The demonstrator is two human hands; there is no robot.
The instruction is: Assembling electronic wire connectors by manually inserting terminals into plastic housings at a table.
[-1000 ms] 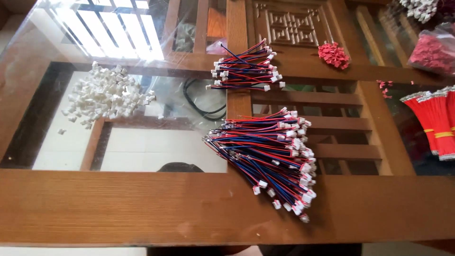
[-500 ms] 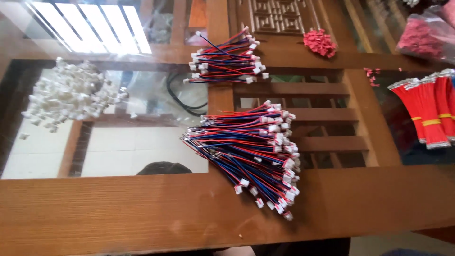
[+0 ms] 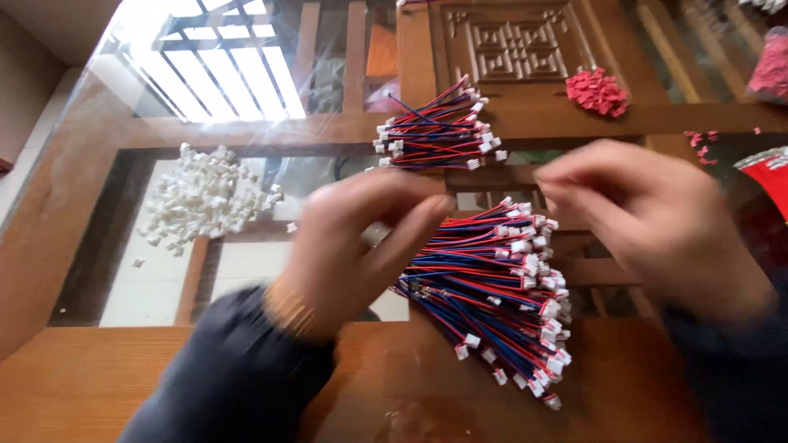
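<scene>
Surface: glass-topped table with a wooden frame and a carved square panel at the far edge.
Left hand: blurred, raised above the glass, fingers drawn together; whether they pinch anything, cannot tell.
Right hand: blurred, fingers curled inward; grip unclear.
Large wire bundle: red and blue leads with white plugs, fanned below and between both hands.
Small wire bundle: same kind, farther back.
White connectors: loose plastic heap, left.
Red connectors: small pile, far right.
</scene>
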